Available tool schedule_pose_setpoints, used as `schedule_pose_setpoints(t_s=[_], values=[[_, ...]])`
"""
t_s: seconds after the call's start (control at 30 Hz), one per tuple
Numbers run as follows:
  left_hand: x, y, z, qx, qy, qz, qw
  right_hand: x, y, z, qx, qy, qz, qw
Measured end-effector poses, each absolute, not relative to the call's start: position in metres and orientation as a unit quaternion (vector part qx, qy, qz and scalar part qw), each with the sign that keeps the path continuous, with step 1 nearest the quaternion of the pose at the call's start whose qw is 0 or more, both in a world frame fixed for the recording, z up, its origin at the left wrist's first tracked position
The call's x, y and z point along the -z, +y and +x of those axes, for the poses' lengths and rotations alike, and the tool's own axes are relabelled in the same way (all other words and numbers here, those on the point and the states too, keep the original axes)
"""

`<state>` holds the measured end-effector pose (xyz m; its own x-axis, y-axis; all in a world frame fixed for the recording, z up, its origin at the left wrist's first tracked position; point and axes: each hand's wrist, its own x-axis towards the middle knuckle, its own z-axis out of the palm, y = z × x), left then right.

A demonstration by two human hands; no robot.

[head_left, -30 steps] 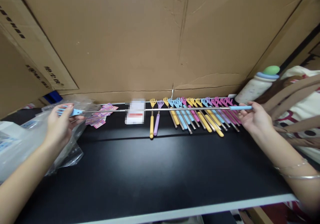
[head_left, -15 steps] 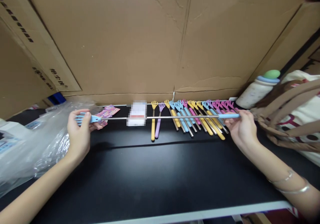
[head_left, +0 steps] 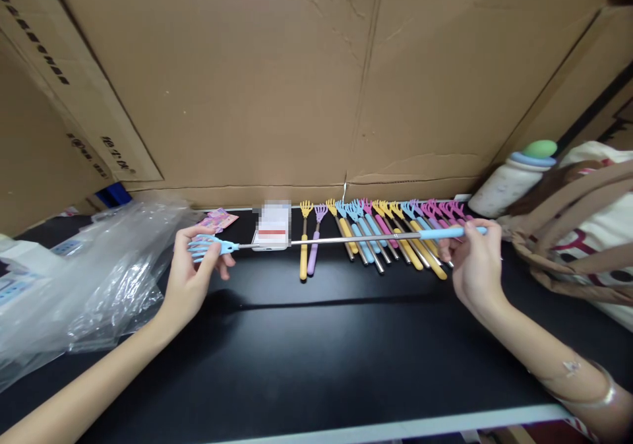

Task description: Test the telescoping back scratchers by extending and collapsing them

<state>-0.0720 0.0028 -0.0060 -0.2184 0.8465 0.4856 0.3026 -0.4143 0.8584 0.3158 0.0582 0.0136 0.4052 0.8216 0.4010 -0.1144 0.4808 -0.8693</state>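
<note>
A light-blue telescopic back scratcher (head_left: pixel 341 239) stretches level across the view, its metal rod drawn out. My left hand (head_left: pixel 194 267) is closed on its claw end. At the other end, my right hand (head_left: pixel 477 262) grips the blue handle. Behind the rod lies a row of back scratchers in yellow, blue, pink and purple, several of them close together on the right. A yellow back scratcher (head_left: pixel 303 253) and a purple back scratcher (head_left: pixel 313 249) lie apart from that group, to its left.
A phone (head_left: pixel 271 226), partly blurred out, leans at the back beside pink packets (head_left: pixel 217 220). Clear plastic bags (head_left: pixel 109 285) cover the left side. At right stand a white bottle (head_left: pixel 509 183) and a bag with brown straps (head_left: pixel 583 226). Cardboard (head_left: pixel 247 88) walls the black table (head_left: pixel 316 365).
My left hand has moved right with the claw end, so my hands are closer together. The extended rod is shorter. My right hand has barely moved.
</note>
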Motion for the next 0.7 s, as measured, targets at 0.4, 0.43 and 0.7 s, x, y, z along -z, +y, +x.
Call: schedule_pose_setpoints(t_s=[0.4,0.43,0.7], values=[[0.015,-0.010,-0.061,-0.465,0.480,0.667,0.329,-0.010,0.033,0.296,-0.346,-0.611,-0.359,0.615],[0.014,-0.010,-0.063,-0.472,0.476,0.664,0.331,-0.010,0.033,0.297,-0.353,-0.608,-0.360,0.614],[0.010,-0.012,-0.067,-0.502,0.424,0.700,0.278,0.007,0.032,0.305,-0.328,-0.705,-0.345,0.525]])
